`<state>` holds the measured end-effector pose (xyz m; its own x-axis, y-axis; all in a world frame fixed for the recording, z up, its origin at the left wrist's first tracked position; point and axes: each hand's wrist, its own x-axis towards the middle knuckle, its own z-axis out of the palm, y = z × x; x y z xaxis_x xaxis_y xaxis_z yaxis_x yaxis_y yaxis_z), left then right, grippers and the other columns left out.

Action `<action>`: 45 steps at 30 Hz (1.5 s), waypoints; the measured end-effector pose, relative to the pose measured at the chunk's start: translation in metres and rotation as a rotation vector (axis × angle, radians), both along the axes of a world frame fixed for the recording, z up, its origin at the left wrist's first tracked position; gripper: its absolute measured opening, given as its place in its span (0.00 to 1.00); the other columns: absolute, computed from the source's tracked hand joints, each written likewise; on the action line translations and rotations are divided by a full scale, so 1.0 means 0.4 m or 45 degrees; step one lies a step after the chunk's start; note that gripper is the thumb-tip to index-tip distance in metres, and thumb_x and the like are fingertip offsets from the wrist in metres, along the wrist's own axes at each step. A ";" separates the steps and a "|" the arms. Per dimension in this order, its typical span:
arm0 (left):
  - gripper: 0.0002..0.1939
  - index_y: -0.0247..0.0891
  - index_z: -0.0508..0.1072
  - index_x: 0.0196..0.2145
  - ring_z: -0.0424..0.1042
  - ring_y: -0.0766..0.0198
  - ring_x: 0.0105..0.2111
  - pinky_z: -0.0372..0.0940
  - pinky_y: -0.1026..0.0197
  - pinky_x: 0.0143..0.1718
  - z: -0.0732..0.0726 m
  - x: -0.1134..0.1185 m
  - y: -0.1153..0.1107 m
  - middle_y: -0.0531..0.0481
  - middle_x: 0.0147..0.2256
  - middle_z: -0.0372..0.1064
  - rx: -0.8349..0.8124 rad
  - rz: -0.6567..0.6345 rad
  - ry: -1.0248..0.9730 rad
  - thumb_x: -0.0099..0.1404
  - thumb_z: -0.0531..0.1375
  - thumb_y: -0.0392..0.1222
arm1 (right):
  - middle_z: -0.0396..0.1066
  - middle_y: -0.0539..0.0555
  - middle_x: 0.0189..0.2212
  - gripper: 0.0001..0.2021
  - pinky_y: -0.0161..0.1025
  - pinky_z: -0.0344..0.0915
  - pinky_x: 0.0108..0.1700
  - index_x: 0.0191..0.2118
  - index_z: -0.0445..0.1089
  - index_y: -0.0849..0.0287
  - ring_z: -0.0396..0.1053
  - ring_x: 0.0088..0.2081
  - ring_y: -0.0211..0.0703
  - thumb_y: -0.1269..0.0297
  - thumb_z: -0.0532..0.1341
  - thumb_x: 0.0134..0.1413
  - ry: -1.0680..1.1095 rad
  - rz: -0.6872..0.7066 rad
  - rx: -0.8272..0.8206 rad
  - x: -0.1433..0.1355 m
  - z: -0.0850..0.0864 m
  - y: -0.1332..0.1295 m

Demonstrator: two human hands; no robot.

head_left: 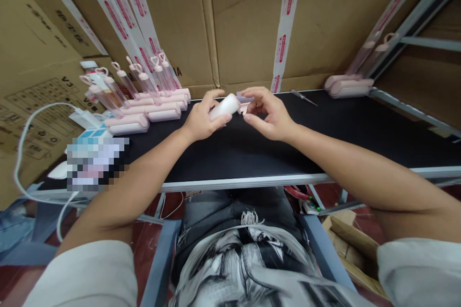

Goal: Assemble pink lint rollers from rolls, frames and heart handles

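My left hand (201, 117) is wrapped round a white cylinder (225, 107) with a rounded body, tilted up to the right above the black table. My right hand (268, 114) is close beside it, fingers curled, with a small pale pink piece (243, 108) at its fingertips, by the cylinder's end. The exact shape of that piece is partly hidden by the fingers. Just behind, a pale lavender object (245, 98) shows between the hands.
Several pink bases with clear tubes and loop-topped caps (163, 112) stand at the left; more pink bases (351, 88) sit at the far right. A thin tool (304, 98) lies at the back. A white power strip (90, 136) and cable (21, 144) are left. Cardboard (248, 24) walls the back.
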<state>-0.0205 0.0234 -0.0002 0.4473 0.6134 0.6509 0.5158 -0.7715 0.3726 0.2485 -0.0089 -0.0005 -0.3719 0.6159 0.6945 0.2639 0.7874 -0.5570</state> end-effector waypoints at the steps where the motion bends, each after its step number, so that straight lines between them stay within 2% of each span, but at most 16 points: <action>1: 0.46 0.39 0.63 0.71 0.81 0.52 0.41 0.74 0.51 0.46 -0.005 -0.002 0.009 0.43 0.45 0.80 0.013 -0.009 -0.029 0.68 0.63 0.71 | 0.76 0.59 0.56 0.25 0.44 0.76 0.42 0.61 0.70 0.52 0.76 0.38 0.44 0.45 0.66 0.65 0.025 -0.062 -0.003 0.006 0.003 0.008; 4: 0.47 0.44 0.54 0.76 0.82 0.49 0.46 0.75 0.47 0.48 -0.014 -0.008 0.033 0.39 0.52 0.78 0.087 -0.031 -0.089 0.72 0.58 0.74 | 0.80 0.57 0.44 0.16 0.43 0.73 0.44 0.54 0.75 0.58 0.75 0.35 0.44 0.57 0.64 0.65 -0.011 -0.261 -0.057 0.029 0.002 0.050; 6: 0.44 0.46 0.57 0.74 0.81 0.48 0.50 0.75 0.46 0.51 -0.013 -0.011 0.038 0.38 0.57 0.75 0.116 -0.033 -0.093 0.73 0.57 0.74 | 0.82 0.57 0.44 0.12 0.44 0.72 0.47 0.49 0.77 0.60 0.76 0.36 0.46 0.64 0.63 0.63 -0.156 -0.363 -0.135 0.044 -0.009 0.085; 8: 0.41 0.45 0.60 0.72 0.81 0.50 0.48 0.75 0.48 0.49 -0.010 -0.014 0.037 0.39 0.58 0.76 0.086 -0.023 -0.093 0.73 0.57 0.73 | 0.83 0.59 0.45 0.11 0.45 0.71 0.50 0.47 0.79 0.61 0.78 0.41 0.49 0.68 0.63 0.61 -0.361 -0.438 -0.221 0.056 -0.024 0.115; 12: 0.38 0.43 0.65 0.63 0.77 0.59 0.33 0.72 0.56 0.35 -0.010 -0.017 0.034 0.47 0.42 0.78 -0.077 -0.015 -0.181 0.69 0.62 0.72 | 0.84 0.60 0.48 0.09 0.45 0.69 0.53 0.47 0.80 0.60 0.78 0.47 0.52 0.68 0.65 0.63 -0.713 -0.438 -0.248 0.058 -0.043 0.138; 17: 0.34 0.45 0.65 0.52 0.68 0.65 0.25 0.62 0.60 0.27 -0.015 -0.020 0.046 0.56 0.31 0.68 -0.045 -0.044 -0.300 0.63 0.68 0.72 | 0.82 0.58 0.41 0.09 0.46 0.70 0.51 0.43 0.80 0.59 0.77 0.44 0.52 0.61 0.65 0.67 -0.889 -0.429 -0.203 0.040 -0.037 0.114; 20: 0.34 0.45 0.64 0.49 0.64 0.67 0.24 0.60 0.60 0.27 -0.007 -0.019 0.041 0.58 0.30 0.63 0.002 -0.035 -0.295 0.63 0.67 0.74 | 0.80 0.64 0.51 0.16 0.50 0.71 0.55 0.52 0.81 0.59 0.76 0.54 0.61 0.56 0.68 0.65 -0.875 -0.528 -0.202 0.034 -0.038 0.104; 22: 0.34 0.45 0.64 0.49 0.64 0.66 0.25 0.61 0.59 0.27 0.001 -0.017 0.031 0.57 0.31 0.62 0.016 -0.007 -0.273 0.63 0.66 0.75 | 0.76 0.67 0.61 0.25 0.53 0.71 0.58 0.63 0.77 0.58 0.73 0.60 0.66 0.53 0.69 0.64 -0.880 -0.514 -0.217 0.034 -0.041 0.103; 24: 0.35 0.45 0.66 0.49 0.63 0.66 0.26 0.61 0.57 0.28 0.009 -0.015 0.018 0.56 0.31 0.62 0.014 0.030 -0.248 0.62 0.65 0.76 | 0.74 0.68 0.64 0.29 0.55 0.71 0.59 0.68 0.73 0.57 0.73 0.62 0.67 0.52 0.69 0.65 -0.911 -0.459 -0.264 0.035 -0.041 0.106; 28: 0.35 0.45 0.67 0.48 0.62 0.65 0.25 0.59 0.56 0.28 0.018 -0.013 0.000 0.56 0.29 0.62 -0.027 0.066 -0.166 0.60 0.66 0.77 | 0.81 0.66 0.55 0.16 0.52 0.70 0.59 0.55 0.81 0.60 0.77 0.56 0.62 0.59 0.65 0.69 -0.974 -0.379 -0.274 0.035 -0.035 0.111; 30: 0.35 0.45 0.67 0.47 0.62 0.65 0.25 0.59 0.56 0.28 0.020 -0.011 -0.004 0.57 0.29 0.63 -0.023 0.068 -0.142 0.60 0.66 0.77 | 0.81 0.66 0.53 0.14 0.51 0.69 0.60 0.53 0.82 0.61 0.77 0.55 0.60 0.61 0.64 0.68 -0.984 -0.349 -0.237 0.038 -0.031 0.113; 33: 0.36 0.45 0.67 0.47 0.63 0.65 0.24 0.59 0.56 0.27 0.022 -0.009 -0.008 0.57 0.28 0.64 0.007 0.070 -0.120 0.60 0.65 0.78 | 0.82 0.66 0.52 0.17 0.51 0.69 0.59 0.54 0.82 0.62 0.76 0.54 0.62 0.64 0.65 0.63 -1.000 -0.338 -0.221 0.046 -0.028 0.115; 35: 0.35 0.44 0.67 0.46 0.63 0.65 0.24 0.60 0.57 0.27 0.024 -0.008 -0.010 0.57 0.28 0.66 0.023 0.070 -0.097 0.61 0.65 0.77 | 0.83 0.64 0.46 0.13 0.49 0.70 0.56 0.48 0.83 0.62 0.76 0.52 0.61 0.66 0.66 0.60 -1.017 -0.330 -0.223 0.051 -0.026 0.115; 39: 0.34 0.44 0.66 0.49 0.66 0.64 0.25 0.62 0.57 0.30 0.027 -0.007 -0.017 0.56 0.29 0.69 0.023 0.072 -0.078 0.62 0.65 0.74 | 0.82 0.57 0.38 0.04 0.44 0.69 0.50 0.36 0.80 0.60 0.76 0.43 0.51 0.71 0.67 0.55 -0.935 -0.350 -0.257 0.046 -0.022 0.113; 41: 0.36 0.43 0.67 0.53 0.69 0.62 0.27 0.65 0.56 0.32 0.027 -0.008 -0.019 0.53 0.32 0.72 0.030 0.073 -0.075 0.63 0.64 0.74 | 0.80 0.53 0.33 0.03 0.42 0.69 0.46 0.32 0.77 0.59 0.75 0.38 0.46 0.74 0.68 0.53 -0.833 -0.324 -0.374 0.037 -0.019 0.106; 45: 0.41 0.41 0.68 0.58 0.75 0.58 0.34 0.70 0.54 0.37 0.022 -0.008 -0.019 0.47 0.40 0.76 0.048 0.079 -0.082 0.64 0.62 0.78 | 0.74 0.48 0.25 0.06 0.35 0.67 0.27 0.33 0.74 0.59 0.69 0.24 0.36 0.76 0.68 0.57 -0.436 -0.152 -0.903 0.012 -0.013 0.080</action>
